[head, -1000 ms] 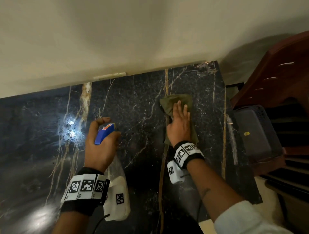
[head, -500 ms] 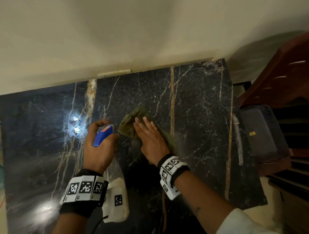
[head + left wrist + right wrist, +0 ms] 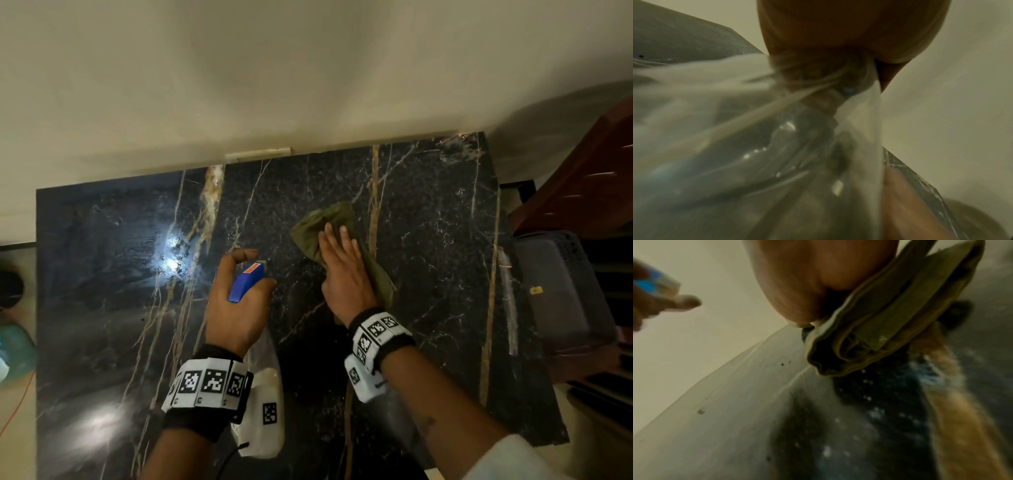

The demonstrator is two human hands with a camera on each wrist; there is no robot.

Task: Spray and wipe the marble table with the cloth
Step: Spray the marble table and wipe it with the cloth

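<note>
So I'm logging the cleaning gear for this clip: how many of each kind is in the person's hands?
Spray bottle, held in the left hand: 1
Green cloth, under the right hand: 1
Total: 2

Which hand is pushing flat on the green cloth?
The right hand, fingers straight on the cloth. The left hand grips the spray bottle instead.

The right hand (image 3: 818, 277) is pressing the bunched olive cloth (image 3: 890, 321) against the dark marble table (image 3: 869, 418), while the left hand (image 3: 657, 305) is holding a blue-topped spray bottle (image 3: 651, 283) at the far left.
</note>
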